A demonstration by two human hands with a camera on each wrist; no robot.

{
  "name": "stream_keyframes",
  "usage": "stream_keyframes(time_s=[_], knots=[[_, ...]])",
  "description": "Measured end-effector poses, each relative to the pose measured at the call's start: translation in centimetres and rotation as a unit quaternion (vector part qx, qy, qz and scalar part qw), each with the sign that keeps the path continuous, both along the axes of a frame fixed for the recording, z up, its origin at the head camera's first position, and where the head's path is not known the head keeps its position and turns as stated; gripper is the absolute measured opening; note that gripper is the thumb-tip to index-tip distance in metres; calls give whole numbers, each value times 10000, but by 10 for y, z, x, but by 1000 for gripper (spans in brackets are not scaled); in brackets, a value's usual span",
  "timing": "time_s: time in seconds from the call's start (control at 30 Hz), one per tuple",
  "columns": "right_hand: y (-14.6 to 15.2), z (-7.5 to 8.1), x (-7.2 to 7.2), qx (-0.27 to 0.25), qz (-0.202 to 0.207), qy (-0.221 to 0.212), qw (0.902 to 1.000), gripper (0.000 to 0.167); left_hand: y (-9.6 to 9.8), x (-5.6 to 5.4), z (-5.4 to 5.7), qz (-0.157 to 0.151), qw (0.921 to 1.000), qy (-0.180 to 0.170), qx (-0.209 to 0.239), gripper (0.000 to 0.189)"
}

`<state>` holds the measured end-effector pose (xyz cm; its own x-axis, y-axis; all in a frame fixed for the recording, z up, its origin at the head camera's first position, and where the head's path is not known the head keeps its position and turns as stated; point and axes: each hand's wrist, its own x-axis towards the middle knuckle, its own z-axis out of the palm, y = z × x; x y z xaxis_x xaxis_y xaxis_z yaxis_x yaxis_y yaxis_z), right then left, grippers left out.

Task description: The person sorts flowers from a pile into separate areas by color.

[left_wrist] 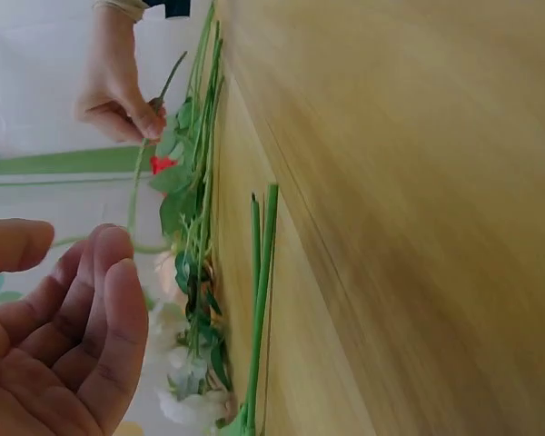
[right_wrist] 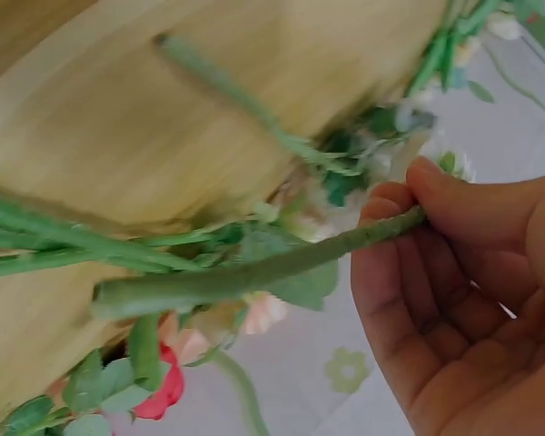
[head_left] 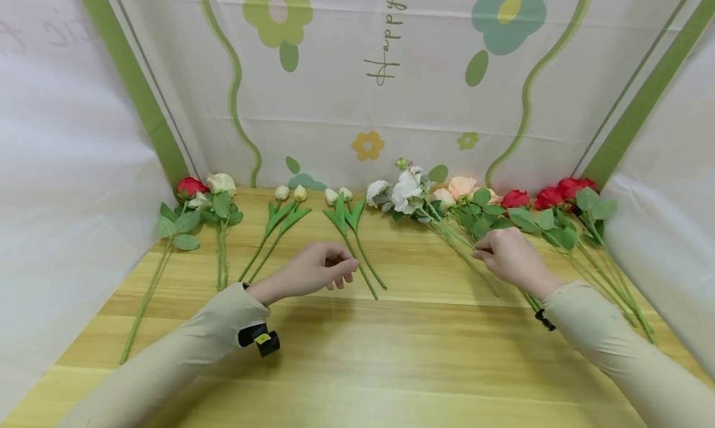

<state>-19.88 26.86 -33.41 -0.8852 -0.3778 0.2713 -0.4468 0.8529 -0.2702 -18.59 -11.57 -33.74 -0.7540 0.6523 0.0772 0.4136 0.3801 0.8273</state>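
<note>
My right hand (head_left: 511, 258) pinches the green stem (right_wrist: 254, 274) of a white flower (head_left: 409, 191) between thumb and fingers. The bloom is raised toward the back wall, with a small green bud above it, and the stem's cut end sticks out past my fingers in the right wrist view. My left hand (head_left: 319, 268) hovers over the tabletop with loosely bent fingers and holds nothing. Close to it lie two white tulips (head_left: 346, 214), their stems running under the fingertips. Another white flower (head_left: 378, 193) lies just left of the raised one.
Two pale tulips (head_left: 282, 193) lie left of centre. Farther left are a red rose (head_left: 192, 187) and a cream rose (head_left: 221, 183). Peach roses (head_left: 462, 186) and several red roses (head_left: 550, 197) lie along the right back of the wooden table (head_left: 385, 366). Fabric walls (head_left: 335, 105) enclose it.
</note>
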Motion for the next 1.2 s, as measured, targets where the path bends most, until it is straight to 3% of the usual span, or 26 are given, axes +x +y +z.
stream_keyframes(time_s=[0.1,0.27,0.43,0.83,1.2], knots=[[3,-2,-5,231,-70,-177,9996,6,-4,1,0,-91,9995,198,-215,20],[1,-9,-15,200,-89,-649,9977,7,-7,4,-1,-356,9964,513,-565,18],[-2,-17,-22,246,-67,-1078,9938,7,-8,6,-1,-586,9936,623,-743,18],[-22,-18,-22,458,-115,-1472,9880,28,-12,6,2,-785,9889,735,-1030,20],[-24,-19,-21,529,-421,-1553,9856,26,-18,6,5,-772,9851,828,-1293,23]])
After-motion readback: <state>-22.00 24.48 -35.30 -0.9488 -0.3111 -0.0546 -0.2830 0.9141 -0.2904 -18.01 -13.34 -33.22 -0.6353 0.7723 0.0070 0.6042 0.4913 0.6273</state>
